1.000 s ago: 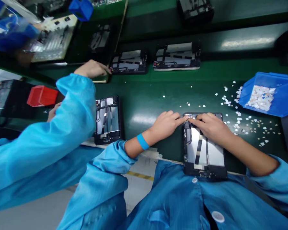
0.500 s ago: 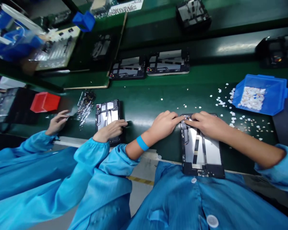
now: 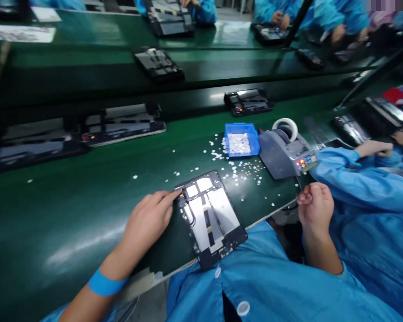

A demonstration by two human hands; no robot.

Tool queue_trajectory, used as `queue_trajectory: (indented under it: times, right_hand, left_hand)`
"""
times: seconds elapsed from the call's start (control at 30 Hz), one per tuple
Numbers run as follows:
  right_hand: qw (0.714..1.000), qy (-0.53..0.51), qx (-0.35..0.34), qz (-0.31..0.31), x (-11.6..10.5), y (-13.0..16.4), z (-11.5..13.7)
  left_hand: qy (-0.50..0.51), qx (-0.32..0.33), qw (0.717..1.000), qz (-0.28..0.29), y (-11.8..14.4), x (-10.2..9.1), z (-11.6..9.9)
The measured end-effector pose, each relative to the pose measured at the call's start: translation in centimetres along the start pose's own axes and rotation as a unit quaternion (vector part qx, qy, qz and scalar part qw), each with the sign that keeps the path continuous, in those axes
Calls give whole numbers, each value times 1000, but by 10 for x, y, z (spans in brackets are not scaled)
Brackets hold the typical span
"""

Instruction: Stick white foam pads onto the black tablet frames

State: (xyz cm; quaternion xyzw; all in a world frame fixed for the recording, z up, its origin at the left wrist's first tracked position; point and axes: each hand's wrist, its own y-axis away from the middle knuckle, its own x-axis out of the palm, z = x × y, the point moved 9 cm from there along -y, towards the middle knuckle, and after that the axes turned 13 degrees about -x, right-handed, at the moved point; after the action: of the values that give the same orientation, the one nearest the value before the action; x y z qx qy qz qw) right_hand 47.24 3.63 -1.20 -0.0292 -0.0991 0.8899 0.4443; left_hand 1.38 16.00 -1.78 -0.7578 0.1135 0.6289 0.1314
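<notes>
An opened tablet (image 3: 201,219), its silvery inner parts showing, lies tilted at the bench's front edge against my blue smock. My left hand (image 3: 151,219), with a blue wristband, reaches from the left; its outstretched index finger touches the tablet's upper left corner. The hand is open, and its lower fingers are partly hidden. Off to the right, beyond the tablet, my right hand (image 3: 315,208) is closed with curled fingers near the bench edge, below a grey tape dispenser (image 3: 280,152). Whatever is between those fingers, if anything, cannot be made out.
A blue bin (image 3: 242,153) of small white pieces stands beside the dispenser, with loose pieces (image 3: 237,170) scattered around. More opened tablets (image 3: 124,123) line the back of the green bench (image 3: 87,201). A co-worker's sleeve (image 3: 336,165) is close at right; other people work across the bench.
The view has swung to the right. My right hand has left the tablet and moved right toward the tape dispenser. My left hand stays at the tablet's corner, and the tablet appears turned.
</notes>
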Motion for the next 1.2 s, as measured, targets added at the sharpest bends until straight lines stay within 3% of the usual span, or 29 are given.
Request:
queue_trajectory:
  times: [0.07, 0.13, 0.37, 0.47, 0.57, 0.67, 0.73, 0.83, 0.9, 0.97, 1.07, 1.13, 1.2]
  right_hand:
    - [997, -10, 73, -24, -21, -21, -23]
    - [993, -8, 113, -14, -28, -37, -38]
    - [984, -43, 173, 25, -9, -61, -65]
    - [985, -46, 162, 20, -12, -57, -60]
    - [984, -42, 169, 35, -6, -25, -53]
    - [972, -37, 183, 143, 40, 30, -44]
    - [944, -16, 164, 285, 95, 70, -32]
    - [872, 2, 106, 478, 180, 124, -8]
    - [842, -14, 79, 534, 221, 145, 5]
    - [829, -29, 61, 555, 245, 156, 10]
    - [818, -28, 44, 573, 257, 166, 8]
    - [807, -10, 24, 591, 258, 170, 3]
    - [790, 27, -39, 611, 259, 166, 1]
  left_hand:
    - [21, -10, 1000, -19, -6, -4, 2]
    - [25, -15, 999, -29, -8, -10, -2]
    - [51, -8, 998, -34, -2, -22, -15]
    - [85, -38, 995, -38, 7, -26, -4]
    - [171, -104, 979, -38, 19, -29, 2]
    - [335, -186, 924, 1, 26, -20, -10]
    - [461, -223, 857, 52, 25, -5, -28]
    - [617, -245, 740, 109, 19, 14, -54]
    - [687, -270, 667, 103, 17, 21, -58]
    - [722, -301, 617, 81, 19, 26, -53]
    - [728, -335, 597, 42, 25, 31, -42]
    - [717, -341, 607, 23, 30, 32, -33]
    - [692, -339, 637, 5, 35, 27, -22]
